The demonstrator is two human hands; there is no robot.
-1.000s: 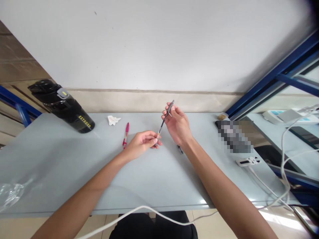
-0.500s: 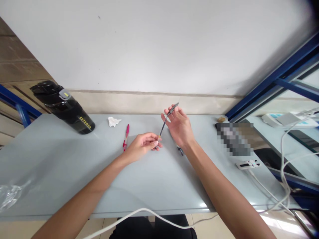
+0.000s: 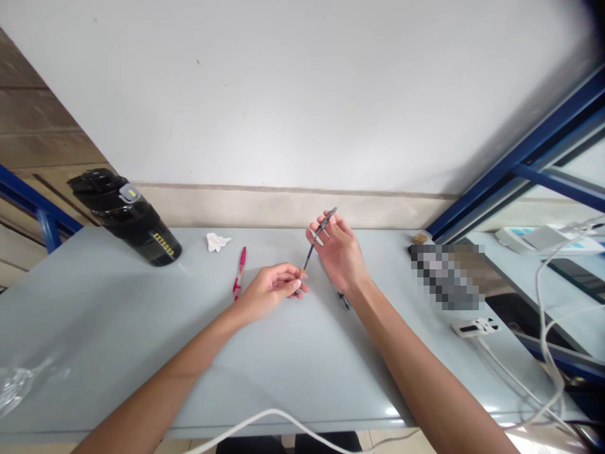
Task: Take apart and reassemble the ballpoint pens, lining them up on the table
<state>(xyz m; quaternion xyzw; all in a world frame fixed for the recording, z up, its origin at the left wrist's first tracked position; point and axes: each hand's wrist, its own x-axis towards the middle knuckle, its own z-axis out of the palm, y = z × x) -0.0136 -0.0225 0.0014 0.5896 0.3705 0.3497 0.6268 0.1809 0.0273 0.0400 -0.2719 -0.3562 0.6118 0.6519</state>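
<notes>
A slim pen [image 3: 309, 251], dark with a yellowish band near its lower end, is held at a slant above the table between my two hands. My left hand [image 3: 278, 284] pinches the low end between thumb and fingers. The fingers of my right hand [image 3: 340, 249] are closed on the dark top end, palm turned toward me. Under my right wrist lies another dark pen [image 3: 344, 301], partly hidden by the arm. A red pen [image 3: 239, 271] rests on the table just left of my left hand.
On the grey table [image 3: 274, 378] stand a black bottle [image 3: 142, 221] and a crumpled tissue [image 3: 217, 242]. Clear plastic [image 3: 16, 388] lies at left. A blurred dark object [image 3: 439, 271], a small tub [image 3: 420, 237] and a white device [image 3: 475, 326] sit right. A white cable [image 3: 269, 413] crosses the front.
The whole scene sits slightly lower in view, as the camera has tilted up. Both hands keep hold of the slim pen in nearly the same pose.
</notes>
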